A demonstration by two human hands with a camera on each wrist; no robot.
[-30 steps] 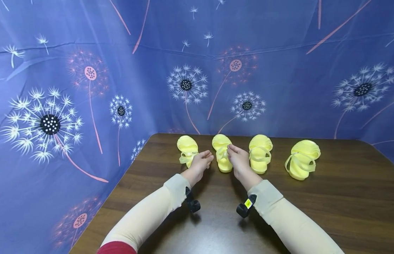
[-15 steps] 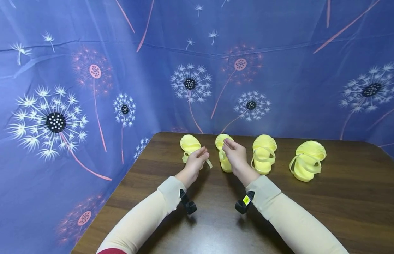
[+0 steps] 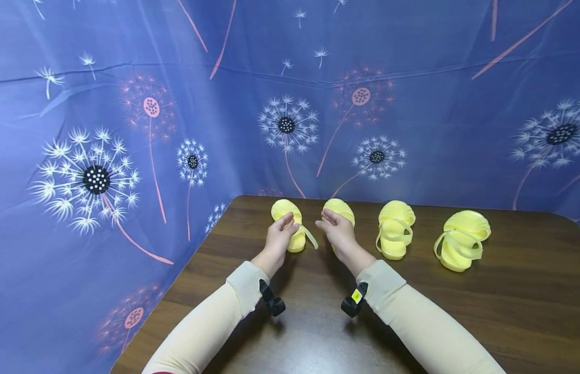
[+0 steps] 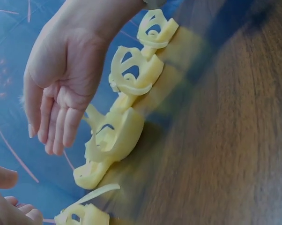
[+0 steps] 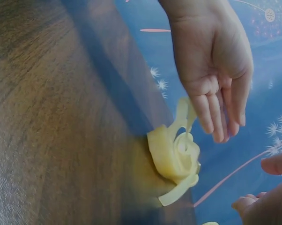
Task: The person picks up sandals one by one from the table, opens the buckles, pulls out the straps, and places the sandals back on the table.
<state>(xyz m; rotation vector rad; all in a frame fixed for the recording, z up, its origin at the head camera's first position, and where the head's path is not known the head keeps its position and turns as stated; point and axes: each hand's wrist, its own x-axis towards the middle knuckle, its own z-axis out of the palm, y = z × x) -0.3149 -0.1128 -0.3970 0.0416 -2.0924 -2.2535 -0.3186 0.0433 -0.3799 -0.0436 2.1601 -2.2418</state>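
Yellow strapped sandals stand in a row along the far side of the table. My left hand (image 3: 277,243) hovers over the leftmost sandal (image 3: 297,240), partly hiding it; its strap (image 3: 311,238) sticks out loose to the right. In front of the second sandal (image 3: 340,206) is my right hand (image 3: 339,235), covering most of its heel part. Both hands have fairly straight fingers, hold nothing, and face each other palm inward. The left wrist view shows a gap between the right hand (image 4: 68,77) and the second sandal (image 4: 115,138).
Farther right on the brown wooden table (image 3: 313,332) stand a third sandal (image 3: 395,231) and a fourth sandal (image 3: 460,241), their straps looped up. A blue dandelion-print cloth (image 3: 215,104) hangs behind the table and along its left side.
In the head view both hands shift slightly left relative to the sandals, exposing the leftmost sandal's loose strap and covering more of the second one. The whole scene slides right as the head turns.
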